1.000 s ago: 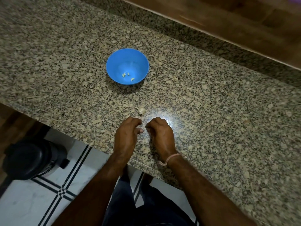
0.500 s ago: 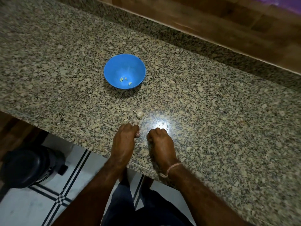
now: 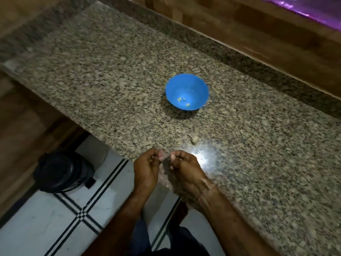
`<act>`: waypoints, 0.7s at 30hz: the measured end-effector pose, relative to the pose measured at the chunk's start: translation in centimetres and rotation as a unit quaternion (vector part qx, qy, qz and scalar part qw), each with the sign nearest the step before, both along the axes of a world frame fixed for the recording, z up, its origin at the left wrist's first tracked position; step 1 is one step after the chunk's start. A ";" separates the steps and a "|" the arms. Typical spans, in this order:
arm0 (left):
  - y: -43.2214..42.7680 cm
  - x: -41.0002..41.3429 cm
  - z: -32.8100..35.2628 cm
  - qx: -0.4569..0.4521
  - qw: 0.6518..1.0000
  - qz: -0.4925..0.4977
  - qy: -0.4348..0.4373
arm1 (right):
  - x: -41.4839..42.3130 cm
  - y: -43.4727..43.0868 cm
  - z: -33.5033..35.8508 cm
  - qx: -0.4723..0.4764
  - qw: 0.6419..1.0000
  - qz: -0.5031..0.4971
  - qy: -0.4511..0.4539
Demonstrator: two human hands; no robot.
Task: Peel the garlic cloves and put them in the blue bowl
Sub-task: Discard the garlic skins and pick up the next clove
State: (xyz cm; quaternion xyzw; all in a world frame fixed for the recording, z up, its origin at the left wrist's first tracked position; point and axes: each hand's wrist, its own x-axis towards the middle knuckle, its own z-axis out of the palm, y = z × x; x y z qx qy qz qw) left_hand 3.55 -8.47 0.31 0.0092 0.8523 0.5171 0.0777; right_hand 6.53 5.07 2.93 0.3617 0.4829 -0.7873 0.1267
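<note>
Holding both hands close together over near edge of granite counter, fingertips facing each other. Left hand curling fingers, thumb and forefinger pinching small pale piece, too blurred to tell clove from skin. Right hand curling fingers just beside that piece; contact cannot be told. Garlic bulb lying on counter just beyond hands, beside bright glare patch. Blue bowl sitting farther back, apart from bulb, holding few peeled cloves. Black round container standing on tiled floor at left.
</note>
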 end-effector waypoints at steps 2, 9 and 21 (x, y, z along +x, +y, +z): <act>-3.4 -0.5 0.5 0.002 0.999 0.038 0.001 | -1.4 -3.2 0.2 -0.025 0.999 0.027 0.010; -20.8 -1.6 0.4 0.031 0.988 0.153 -0.005 | -6.3 -19.0 0.3 0.033 0.989 0.141 0.031; -47.4 -1.2 -0.3 0.025 0.946 0.322 -0.010 | -10.1 -45.5 -1.8 0.047 0.963 0.263 0.030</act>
